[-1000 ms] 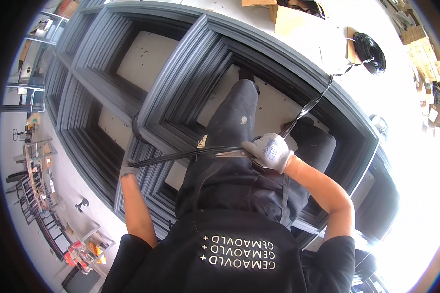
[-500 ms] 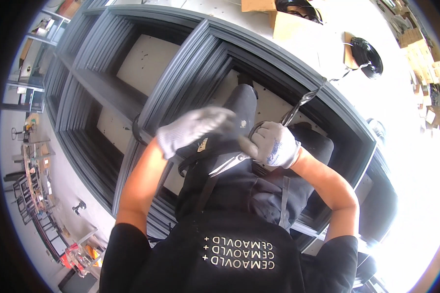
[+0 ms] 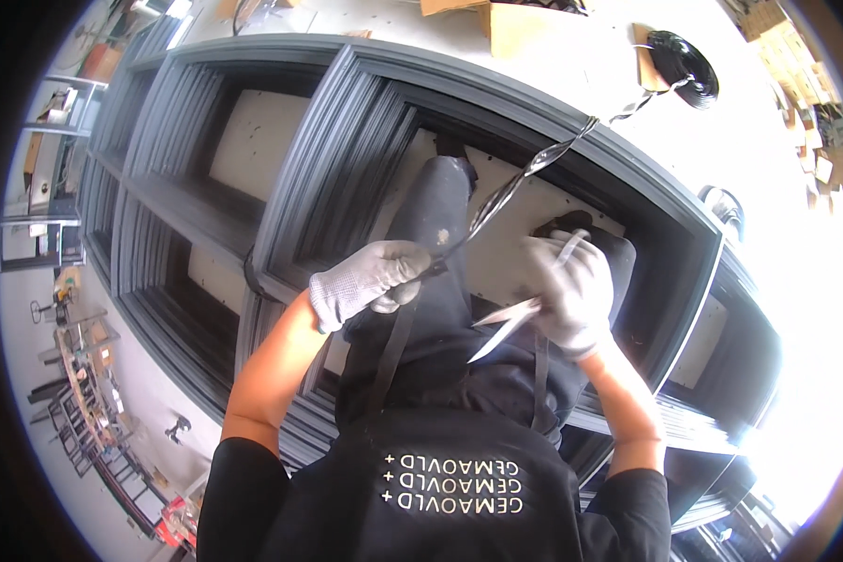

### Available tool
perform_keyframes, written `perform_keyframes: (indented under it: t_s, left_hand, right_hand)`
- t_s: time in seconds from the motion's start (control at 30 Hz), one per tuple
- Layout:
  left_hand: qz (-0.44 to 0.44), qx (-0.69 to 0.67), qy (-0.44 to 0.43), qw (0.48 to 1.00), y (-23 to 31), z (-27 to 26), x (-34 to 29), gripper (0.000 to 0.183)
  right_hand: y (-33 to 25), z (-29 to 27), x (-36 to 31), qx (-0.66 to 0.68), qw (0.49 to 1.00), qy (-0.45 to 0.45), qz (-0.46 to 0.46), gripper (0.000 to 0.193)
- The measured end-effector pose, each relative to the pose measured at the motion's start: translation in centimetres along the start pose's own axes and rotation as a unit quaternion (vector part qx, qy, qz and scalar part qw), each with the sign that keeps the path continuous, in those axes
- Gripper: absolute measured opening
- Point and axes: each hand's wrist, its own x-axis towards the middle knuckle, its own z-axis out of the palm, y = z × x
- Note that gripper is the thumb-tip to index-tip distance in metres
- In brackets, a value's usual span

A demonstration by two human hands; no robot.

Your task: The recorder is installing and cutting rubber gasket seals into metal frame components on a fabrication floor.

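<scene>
A glossy black strip (image 3: 508,193), twisted along its length, runs taut from a black coil (image 3: 667,58) on the floor at the far right. Its near end is pinched in my left hand (image 3: 370,278), which wears a grey glove. My right hand (image 3: 571,295), gloved too and slightly blurred, grips a pair of scissors (image 3: 504,335) over my lap. The scissor blades are parted and point down to the left, apart from the strip. Part of the scissor handles is hidden by the fingers.
Stacked dark grey frames (image 3: 314,159) surround my legs, with crossbars dividing their openings. A cardboard box (image 3: 525,30) stands beyond them. More cartons (image 3: 787,47) lie at the far right, and a cluttered bench (image 3: 89,365) is at the left.
My left hand has taken the strip's end, and the strip now stretches toward it. My right hand has moved right with the scissors, whose blades have opened.
</scene>
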Motion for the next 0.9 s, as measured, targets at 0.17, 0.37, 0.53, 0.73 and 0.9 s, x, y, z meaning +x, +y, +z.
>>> perform_keyframes:
  t_s: [0.17, 0.37, 0.53, 0.73, 0.9]
  left_hand:
    - [0.030, 0.016, 0.093, 0.995, -0.9, 0.9, -0.4, 0.024]
    - [0.143, 0.064, 0.157, 0.975, -2.0, 2.8, -0.2, 0.020]
    - [0.154, 0.092, 0.157, 0.971, -2.1, 3.6, -0.5, 0.023]
    - [0.175, 0.101, 0.127, 0.971, -1.8, 3.2, -0.9, 0.023]
    - [0.195, 0.126, 0.164, 0.959, -1.2, 4.1, -0.8, 0.020]
  right_hand:
    - [-1.9, -0.6, -3.4, 0.433, 0.666, -0.246, 0.555, 0.034]
    - [-2.6, 2.9, -4.6, 0.638, 0.563, -0.248, 0.463, 0.044]
    - [-2.4, 4.3, -2.8, 0.618, 0.624, -0.269, 0.396, 0.047]
    - [-2.4, 3.6, -1.0, 0.636, 0.572, -0.288, 0.430, 0.050]
    - [-2.8, 3.9, -1.4, 0.662, 0.584, -0.238, 0.406, 0.056]
